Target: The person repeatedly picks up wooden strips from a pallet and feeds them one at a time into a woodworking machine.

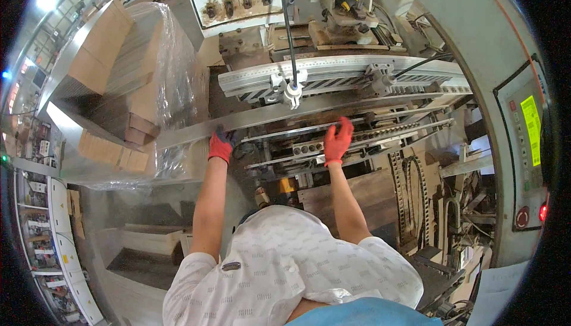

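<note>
A long, narrow grey board [238, 119] lies across the machine bed, its left end reaching past the bed toward the wrapped stack. My left hand [220, 146], in a red glove with dark fingertips, grips the board's near edge close to that end. In a similar red glove, my right hand [338, 142] is over the metal rails, fingers raised and somewhat apart, with nothing seen in it. A slotted conveyor rail [357, 137] runs beneath the right hand. Just beyond the board stands a silver guide beam [339, 67] with a clamp-like fitting [292, 93].
To the left rises a film-wrapped stack of brown panels [172, 70]. A control panel [526, 147] with a lit yellow-green screen and a red button is at the right. A white switch board [237, 4] stands at the back. Chains [410, 189] hang at the right front.
</note>
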Action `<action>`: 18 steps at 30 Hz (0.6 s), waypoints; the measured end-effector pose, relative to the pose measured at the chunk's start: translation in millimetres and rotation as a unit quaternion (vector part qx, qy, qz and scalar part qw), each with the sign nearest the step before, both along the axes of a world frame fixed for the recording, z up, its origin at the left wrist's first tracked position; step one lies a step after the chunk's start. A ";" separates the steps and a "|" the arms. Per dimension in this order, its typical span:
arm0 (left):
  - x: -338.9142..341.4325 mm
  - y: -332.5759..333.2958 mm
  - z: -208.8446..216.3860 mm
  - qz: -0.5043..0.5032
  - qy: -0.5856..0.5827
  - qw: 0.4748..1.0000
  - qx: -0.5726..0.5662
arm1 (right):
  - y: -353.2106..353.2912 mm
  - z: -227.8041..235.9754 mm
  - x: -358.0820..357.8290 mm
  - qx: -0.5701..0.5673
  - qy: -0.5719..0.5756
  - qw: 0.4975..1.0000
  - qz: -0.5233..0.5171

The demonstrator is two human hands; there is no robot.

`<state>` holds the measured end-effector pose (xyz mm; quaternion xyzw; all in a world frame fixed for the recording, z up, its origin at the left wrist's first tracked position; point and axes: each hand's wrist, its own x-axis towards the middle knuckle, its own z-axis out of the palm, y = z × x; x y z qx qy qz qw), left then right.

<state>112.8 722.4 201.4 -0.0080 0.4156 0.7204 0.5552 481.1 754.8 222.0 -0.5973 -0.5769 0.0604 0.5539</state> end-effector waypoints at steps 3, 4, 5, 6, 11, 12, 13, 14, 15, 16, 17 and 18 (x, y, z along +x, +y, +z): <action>-4.5 -47.0 -6.0 0.014 0.068 0.997 -0.027 | 2.4 17.4 -1.5 0.008 0.261 0.965 -0.030; -14.5 -74.6 -25.3 -0.043 0.259 0.965 0.017 | 1.7 24.3 2.3 -0.016 0.287 0.957 -0.033; -10.9 -99.6 -28.4 -0.086 0.348 0.933 0.032 | 0.7 26.1 12.5 -0.041 0.311 0.949 -0.045; -6.3 -123.5 -28.3 -0.119 0.434 0.892 0.050 | 3.5 20.4 28.1 -0.058 0.333 0.941 -0.031; 18.5 -242.6 -2.7 0.101 0.198 0.975 -0.023 | -13.0 26.6 48.4 -0.119 0.420 0.872 0.222; 20.5 -256.6 1.0 0.228 0.022 0.973 0.007 | -19.9 33.5 45.8 -0.156 0.373 0.876 0.263; 15.7 -275.6 -4.4 0.246 0.025 0.969 -0.005 | -25.0 41.3 40.1 -0.186 0.326 0.874 0.308; 10.7 -298.6 -8.8 0.235 0.023 0.969 0.065 | -30.7 44.5 30.0 -0.206 0.313 0.861 0.345; 14.6 -308.7 -1.2 0.271 0.074 0.958 0.057 | -34.7 47.3 18.1 -0.230 0.284 0.862 0.350; 17.7 -319.1 8.3 0.311 0.127 0.941 0.046 | -31.7 45.4 9.2 -0.228 0.226 0.853 0.411; 24.0 -332.9 16.8 0.347 0.175 0.921 0.027 | -29.0 42.5 4.4 -0.223 0.166 0.836 0.472; 20.5 -346.1 22.4 0.324 0.167 0.929 -0.068 | -32.2 61.9 -10.3 -0.236 0.082 0.827 0.504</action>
